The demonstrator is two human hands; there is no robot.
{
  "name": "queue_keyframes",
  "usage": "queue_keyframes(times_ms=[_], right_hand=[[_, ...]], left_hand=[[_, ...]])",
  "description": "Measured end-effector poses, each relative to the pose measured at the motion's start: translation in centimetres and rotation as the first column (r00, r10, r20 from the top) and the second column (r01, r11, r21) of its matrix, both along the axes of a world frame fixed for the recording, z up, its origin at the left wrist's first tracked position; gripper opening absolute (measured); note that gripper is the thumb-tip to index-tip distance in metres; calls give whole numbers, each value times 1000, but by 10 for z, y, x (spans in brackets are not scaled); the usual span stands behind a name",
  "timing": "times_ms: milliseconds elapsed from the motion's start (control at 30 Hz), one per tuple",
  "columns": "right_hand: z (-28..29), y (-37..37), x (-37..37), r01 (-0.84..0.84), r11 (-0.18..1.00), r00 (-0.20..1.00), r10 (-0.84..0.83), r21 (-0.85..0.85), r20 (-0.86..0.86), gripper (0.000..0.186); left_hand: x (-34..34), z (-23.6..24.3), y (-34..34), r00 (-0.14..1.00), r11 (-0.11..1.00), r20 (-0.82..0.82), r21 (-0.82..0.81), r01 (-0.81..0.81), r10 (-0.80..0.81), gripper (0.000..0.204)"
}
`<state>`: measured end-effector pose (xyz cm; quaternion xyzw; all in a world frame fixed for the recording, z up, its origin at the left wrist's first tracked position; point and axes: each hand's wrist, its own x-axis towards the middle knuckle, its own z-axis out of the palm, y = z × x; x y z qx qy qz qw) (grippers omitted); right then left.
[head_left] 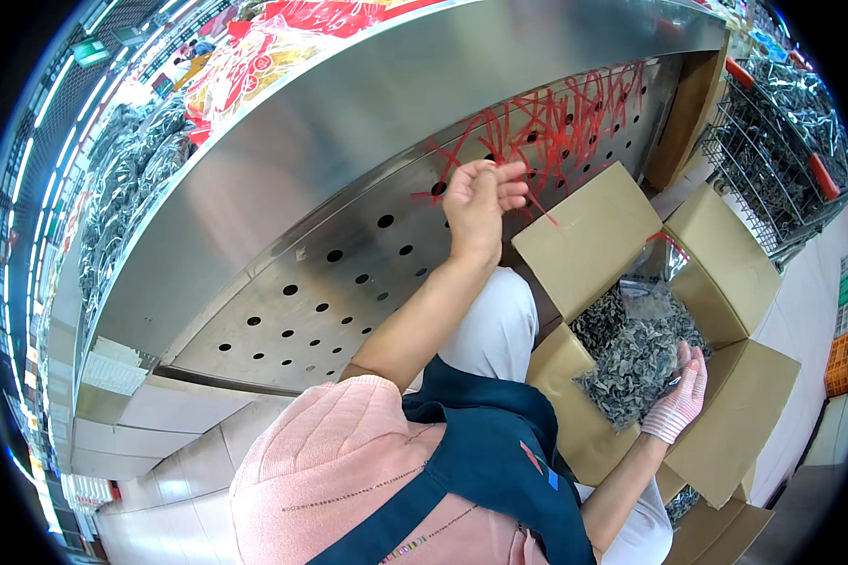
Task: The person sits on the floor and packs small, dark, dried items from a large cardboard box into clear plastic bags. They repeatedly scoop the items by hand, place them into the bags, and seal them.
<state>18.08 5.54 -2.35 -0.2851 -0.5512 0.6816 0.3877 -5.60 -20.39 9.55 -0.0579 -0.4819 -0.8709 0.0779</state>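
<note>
My left hand, bare, is raised at the perforated metal panel. Its fingers are curled in beside a bunch of red ties that hang from the panel's holes. Whether a tie is between those fingers cannot be made out. My right hand, in a pale pink striped glove, grips the near right side of a clear plastic bag full of dark, curled dried pieces like dried wood ear fungus. This bag sits in the mouth of an open cardboard box, whose flaps are folded outward.
Above the panel runs a steel counter edge, with red-printed packages and dark bagged goods on top. A wire basket with red handles holds more dark bags at the far right. Another cardboard box stands at the lower right.
</note>
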Motion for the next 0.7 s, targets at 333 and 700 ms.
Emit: queue_keyframes(times_ms=[333,700], right_hand=[[-5,3,0,51,999,999,-51,0,1,46],[8,-5,5,101,995,995,-101,-24,5,43]], left_hand=[[0,-31,-37,998,984,-47,-169,-48,41,45],[28,-28,-36,911,835,-341,-409,-367,233,31]])
